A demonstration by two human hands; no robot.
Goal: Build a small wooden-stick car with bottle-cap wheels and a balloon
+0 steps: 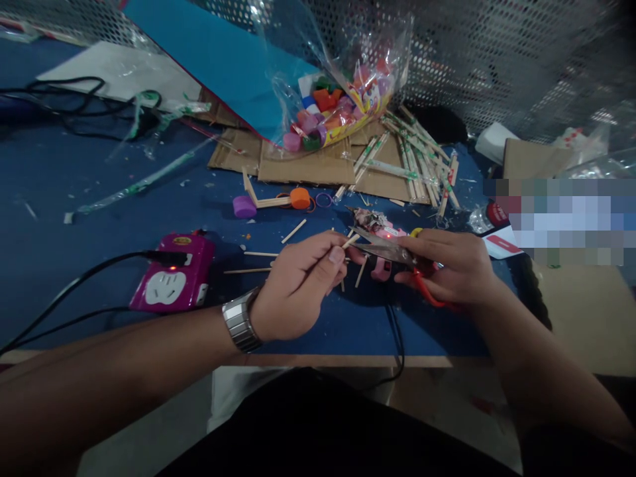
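Note:
My left hand [301, 285], with a metal watch at its wrist, pinches a short wooden stick [350, 242]. The stick's free end lies at the scissors [385, 248], whose blades point left and are slightly apart. My right hand [450, 265] grips the scissors by their red and yellow handles. Just behind the blades is a pink glue gun [381, 270] with a small red light, partly hidden by the scissors and right hand. Several cut stick pieces lie around my left hand, one of them a loose piece [294, 231] behind it.
A purple power socket [171, 278] with a cable plugged in sits left. Behind my hands, a purple cap [244, 207] and orange cap [300, 198] are joined by sticks. Farther back are cardboard [303, 162], a bag of colourful caps [332, 109], wrapped chopsticks [417, 159] and a blue board [218, 59].

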